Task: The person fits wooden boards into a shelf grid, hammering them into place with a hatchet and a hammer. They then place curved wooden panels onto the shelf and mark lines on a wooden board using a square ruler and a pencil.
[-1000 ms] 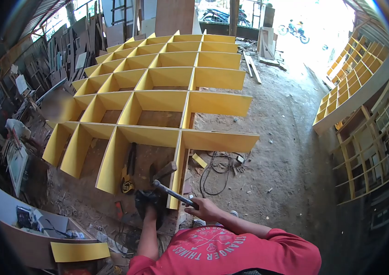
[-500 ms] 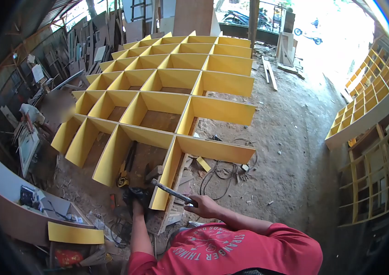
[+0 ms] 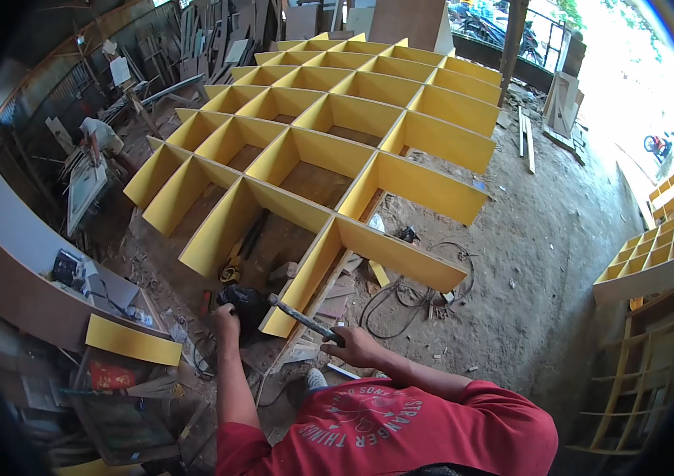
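Two grips: the left grip (image 3: 227, 321) is at the black bag (image 3: 246, 305); the right grip (image 3: 355, 347) is closed around one end of a dark bar-like tool (image 3: 305, 319).

Left grip: its fingers meet the near left edge of the bag, but are too small and shadowed to tell whether they pinch it or only touch it.

Dark tool: it runs from the right grip leftward and away, its far end near the bag and over the end of the closest yellow slat (image 3: 303, 292). It looks stiff and fairly heavy, likely metal, with its weight pulling at the free end; the end in the right grip suits a firm hold.

Black bag: just ahead and to the right of the left grip, crumpled and shiny. It is probably thin, soft plastic, light in itself, slippery and easy to tear; a gathered fold at the rim seems a better hold than one stretched spot. What it contains cannot be told.

Yellow lattice (image 3: 337, 159): ahead of both grips, made of crossing slats. It looks stiff but bulky, its overhanging slat ends probably the weaker places to take hold of; near the crossings should be firmer.

Yellow-and-black tool (image 3: 231, 273): on the ground beyond the left grip.

Cable (image 3: 388, 305): looped on the ground, ahead and to the right of the right grip.

Loose yellow board (image 3: 134, 339): left of the left grip, well apart.

Another person (image 3: 100, 136): far ahead and left of the left grip, bending beside a pale panel (image 3: 85, 189).
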Available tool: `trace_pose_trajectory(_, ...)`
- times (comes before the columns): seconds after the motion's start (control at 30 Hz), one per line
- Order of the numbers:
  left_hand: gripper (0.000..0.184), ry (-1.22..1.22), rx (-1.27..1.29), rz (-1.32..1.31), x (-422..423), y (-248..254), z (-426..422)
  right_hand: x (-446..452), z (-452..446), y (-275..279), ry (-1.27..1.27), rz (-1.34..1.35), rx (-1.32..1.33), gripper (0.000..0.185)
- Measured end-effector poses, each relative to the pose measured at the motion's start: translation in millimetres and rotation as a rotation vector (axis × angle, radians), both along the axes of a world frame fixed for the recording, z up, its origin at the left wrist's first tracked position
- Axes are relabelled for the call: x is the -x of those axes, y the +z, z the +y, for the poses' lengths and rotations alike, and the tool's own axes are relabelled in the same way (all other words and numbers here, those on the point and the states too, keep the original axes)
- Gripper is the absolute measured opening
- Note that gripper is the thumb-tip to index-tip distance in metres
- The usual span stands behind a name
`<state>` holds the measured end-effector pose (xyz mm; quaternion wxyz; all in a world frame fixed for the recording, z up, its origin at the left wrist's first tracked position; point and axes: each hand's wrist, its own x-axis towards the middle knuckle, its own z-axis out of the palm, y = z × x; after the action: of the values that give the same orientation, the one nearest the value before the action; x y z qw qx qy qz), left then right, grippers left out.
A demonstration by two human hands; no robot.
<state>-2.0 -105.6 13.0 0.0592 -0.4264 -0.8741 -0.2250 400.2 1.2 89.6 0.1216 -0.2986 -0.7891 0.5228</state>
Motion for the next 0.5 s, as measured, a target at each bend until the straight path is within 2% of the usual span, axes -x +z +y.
trace_pose_trajectory(0.2, 0.009, -0.117, -0.033, -0.244, 28, 30, -7, 26, 6, 9, -0.029, 0.027, -0.008, 0.043)
trace_pose_trajectory(0.33, 0.012, -0.282, 0.058, -0.224, 36, 40, -4, 56, 2, -12, -0.102, 0.075, -0.012, 0.044)
trace_pose_trajectory(0.43, 0.017, -0.373, 0.126, -0.407, 46, 50, -10, 76, -5, 1, -0.168, -0.049, 0.03, 0.047)
trace_pose_trajectory(0.5, 0.017, -0.296, 0.218, -0.714, 44, 90, -13, 86, -10, 9, -0.183, -0.041, 0.08, 0.046)
